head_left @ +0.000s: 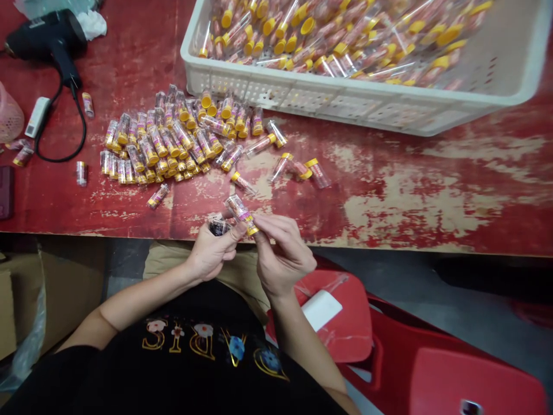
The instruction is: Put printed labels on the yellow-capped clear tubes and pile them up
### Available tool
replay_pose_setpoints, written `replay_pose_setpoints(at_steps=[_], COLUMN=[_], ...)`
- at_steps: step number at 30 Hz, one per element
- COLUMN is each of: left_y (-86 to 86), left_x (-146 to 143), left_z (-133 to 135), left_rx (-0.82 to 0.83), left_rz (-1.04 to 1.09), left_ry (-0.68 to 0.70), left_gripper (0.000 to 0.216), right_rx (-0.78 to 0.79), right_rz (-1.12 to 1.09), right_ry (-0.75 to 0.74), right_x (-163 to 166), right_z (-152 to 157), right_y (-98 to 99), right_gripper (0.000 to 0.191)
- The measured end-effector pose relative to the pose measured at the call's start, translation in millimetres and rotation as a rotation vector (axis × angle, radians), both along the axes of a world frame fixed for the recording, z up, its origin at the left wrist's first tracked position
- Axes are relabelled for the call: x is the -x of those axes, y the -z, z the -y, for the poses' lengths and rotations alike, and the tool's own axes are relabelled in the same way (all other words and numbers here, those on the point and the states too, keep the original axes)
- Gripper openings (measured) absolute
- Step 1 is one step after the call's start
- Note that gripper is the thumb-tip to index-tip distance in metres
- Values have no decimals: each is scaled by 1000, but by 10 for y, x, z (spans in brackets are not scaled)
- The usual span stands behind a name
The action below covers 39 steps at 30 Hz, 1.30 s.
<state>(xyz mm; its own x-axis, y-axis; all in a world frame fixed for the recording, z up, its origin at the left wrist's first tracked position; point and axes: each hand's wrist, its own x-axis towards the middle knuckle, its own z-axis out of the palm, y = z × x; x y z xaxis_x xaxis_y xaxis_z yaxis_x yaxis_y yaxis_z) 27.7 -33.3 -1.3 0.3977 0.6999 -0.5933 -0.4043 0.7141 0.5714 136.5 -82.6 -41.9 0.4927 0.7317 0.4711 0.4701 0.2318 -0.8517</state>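
Red table (pixel 389 190), paint worn, and there, just above its near edge, was the yellow-capped tube (pixel 237 208)! The right hand (pixel 285 256) pinched its near end; the left hand (pixel 211 252) clasped a dark bundle (pixel 219 227), thumb by the tube. Wrapping seemed underway, the next move wanting a steady pinch.

"What colours has the held tube (pixel 240 211)?"
"Clear, with a pink-purple label (pixel 245 217) and a yellow cap (pixel 252 230); the heap of tubes (pixel 166 144) on the left repeats those."
"And the far crate (pixel 328 104)?"
"White, pierced in a dotted pattern."
"The table (pixel 432 190)?"
"Red, worn to beige patches, mostly on the right."
"The near shirt (pixel 108 380)?"
"Black, printed with gold-outlined letters (pixel 175 341) and blue and whitish flowers (pixel 237 348)."
"Heat gun (pixel 47 37), far left?"
"Black."
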Motion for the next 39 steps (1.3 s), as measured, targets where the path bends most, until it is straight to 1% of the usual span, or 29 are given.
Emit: replay_pose_setpoints(at_steps=[3, 7, 9, 11, 13, 14, 16, 18, 20, 21, 22, 23, 25, 27, 29, 31, 33, 34, 36, 39], left_y=[5, 37, 68, 107, 151, 172, 216, 258, 299, 318, 334, 347, 363, 361, 342, 319, 318, 334, 406, 576], left_x=[-5, 1, 11, 25, 44, 58, 95, 149, 217, 254, 290, 323, 375, 396, 385, 346, 289, 256, 188, 91], left_z=[0, -12, -41, -101, -190, -241, -339, -410, -443, -449, -450, -448, -445, -445, -443, -432, -415, -409, -414, -474], left_rx=[1, 0, -3, -7, -7, -4, 15, 56, 96, 110, 116, 120, 129, 139, 145, 144, 139, 131, 95, 3], left_rz=[-4, -1, 0, 3, 10, 13, 15, 13, 9, 3, -2, -7, 1, 36, 81, 109, 116, 110, 85, 40], left_ry=[-10, -16, -29, -55, -98, -123, -173, -214, -251, -271, -288, -303, -315, -305, -289, -272, -266, -273, -314, -410], left_gripper=[57, 56, 54, 54, 53, 51, 43, 32, 23, 19, 18, 18, 18, 16, 17, 16, 14, 14, 17, 23], right_rx=[3, -21, -14, 17, 49, 56, 44, 16, 3, 9, 30, 75, 235, 414, 508, 494, 441, 418, 404, 408], right_rz=[-19, -70, -120, -203, -293, -316, -289, -196, -103, -57, -9, 47, 192, 350, 417, 313, 178, 149, 187, 285], right_ry=[10, -15, -23, -23, -7, 8, 56, 72, -31, -104, -171, -228, -307, -332, -304, -256, -240, -234, -209, -165], right_x=[4, 20, 47, 78, 97, 98, 73, 6, -109, -181, -258, -335, -474, -567, -595, -553, -450, -384, -242, -73], right_z=[-22, -40, -61, -144, -354, -517, -940, -1399, -1744, -1835, -1862, -1829, -1620, -1318, -1023, -788, -629, -578, -518, -474], right_y=[6, 23, 50, 106, 195, 245, 333, 376, 363, 341, 313, 285, 251, 261, 309, 374, 449, 492, 591, 714], right_gripper=[23, 26, 25, 20, 16, 15, 18, 20, 21, 21, 22, 21, 20, 19, 16, 14, 25, 29, 33, 34])
